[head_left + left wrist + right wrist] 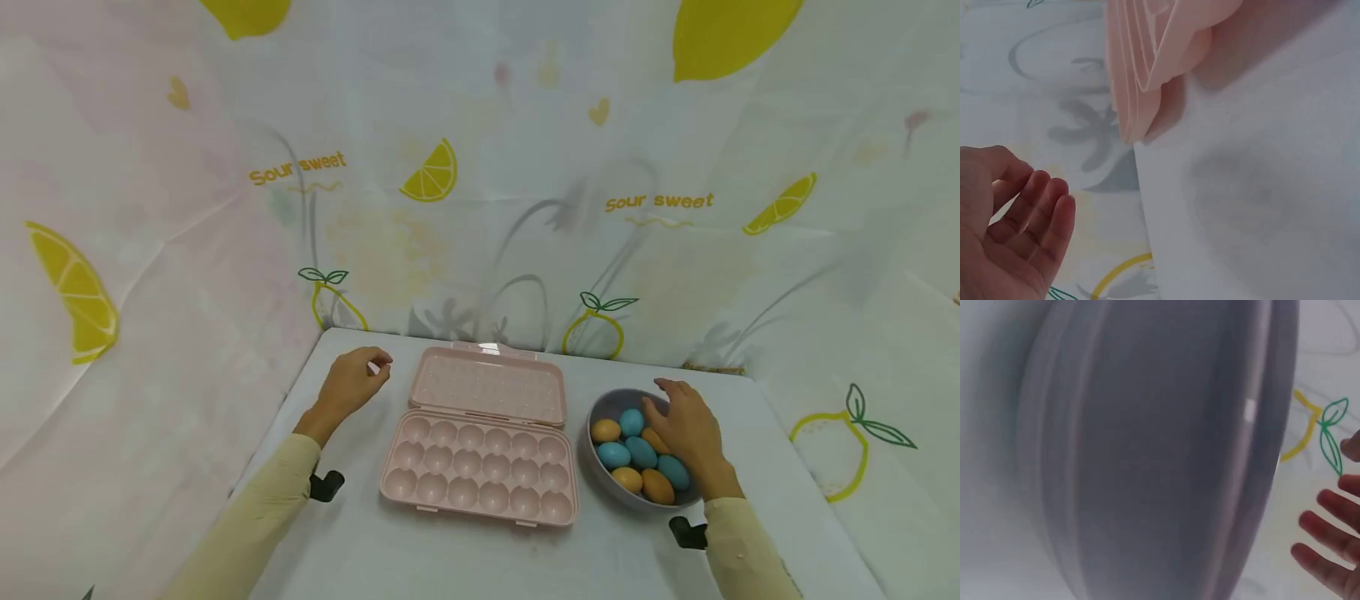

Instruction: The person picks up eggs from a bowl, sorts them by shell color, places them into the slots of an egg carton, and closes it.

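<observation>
A grey bowl (606, 487) (1154, 450) on the right holds several eggs, some blue like this blue egg (613, 455), others orange like this orange egg (657, 487). Above the bowl's right side is my right hand (688, 429) (1335, 528), fingers loosely spread, with no egg showing in its grasp. A pink egg box (480, 506) (1147, 62) lies unfolded in the middle, its base showing rows of round hollows. Left of the box, my left hand (348, 387) (1019, 228) hovers with bent fingers, the thumb near the index fingertip, holding nothing.
The ribbed box lid (487, 387) lies back behind the base, with a clear clasp (493, 350) at its far edge. Beneath everything is a white table (465, 567). A lemon-printed cloth (480, 108) hangs behind and at both sides.
</observation>
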`<action>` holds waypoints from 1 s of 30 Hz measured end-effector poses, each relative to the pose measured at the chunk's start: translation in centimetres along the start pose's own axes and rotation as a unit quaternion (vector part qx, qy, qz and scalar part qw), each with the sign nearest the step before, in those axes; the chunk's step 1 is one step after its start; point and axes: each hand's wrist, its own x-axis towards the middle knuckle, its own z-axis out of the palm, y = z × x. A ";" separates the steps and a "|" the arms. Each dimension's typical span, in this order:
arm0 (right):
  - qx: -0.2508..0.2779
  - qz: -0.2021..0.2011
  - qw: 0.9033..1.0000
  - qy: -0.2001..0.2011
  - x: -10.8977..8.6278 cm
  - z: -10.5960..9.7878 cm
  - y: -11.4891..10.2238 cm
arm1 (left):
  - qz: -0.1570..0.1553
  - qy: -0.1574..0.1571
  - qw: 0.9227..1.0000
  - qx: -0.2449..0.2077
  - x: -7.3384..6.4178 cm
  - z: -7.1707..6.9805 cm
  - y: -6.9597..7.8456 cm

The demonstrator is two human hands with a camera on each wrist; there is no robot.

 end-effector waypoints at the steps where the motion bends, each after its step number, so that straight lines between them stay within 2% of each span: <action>1: 0.009 -0.002 1.000 -0.001 0.0 0.2 0.0 | -0.019 -0.017 0.999 -0.020 -0.4 -0.1 -0.1; 3: 0.025 0.002 1.000 -0.018 0.1 0.6 -0.1 | -0.057 -0.054 0.995 -0.056 -1.3 -0.1 -0.2; 5: 0.038 0.013 0.998 -0.046 0.1 0.9 -0.1 | -0.082 -0.094 0.989 -0.085 -2.2 0.0 -0.4; 7: 0.044 0.022 0.996 -0.076 0.1 1.2 -0.1 | -0.087 -0.130 0.983 -0.100 -3.2 0.1 -0.5; 12: 0.046 0.022 0.991 -0.120 0.2 1.9 0.1 | -0.050 -0.197 0.969 -0.140 -5.5 0.5 -0.5; 16: 0.032 0.015 0.989 -0.142 0.4 2.3 0.5 | -0.010 -0.240 0.946 -0.219 -6.9 0.4 0.0; 19: 0.022 0.011 0.987 -0.159 0.8 2.4 0.6 | 0.032 -0.270 0.930 -0.246 -7.4 0.4 0.5; 21: 0.018 0.006 0.986 -0.166 1.1 2.4 0.6 | 0.052 -0.281 0.928 -0.238 -7.6 0.5 0.8; 23: 0.013 0.001 0.985 -0.171 1.3 2.4 0.5 | 0.057 -0.284 0.931 -0.222 -7.9 0.7 0.9; 30: 0.002 -0.007 0.982 -0.189 1.5 2.6 0.0 | 0.055 -0.275 0.949 -0.148 -9.0 0.9 0.9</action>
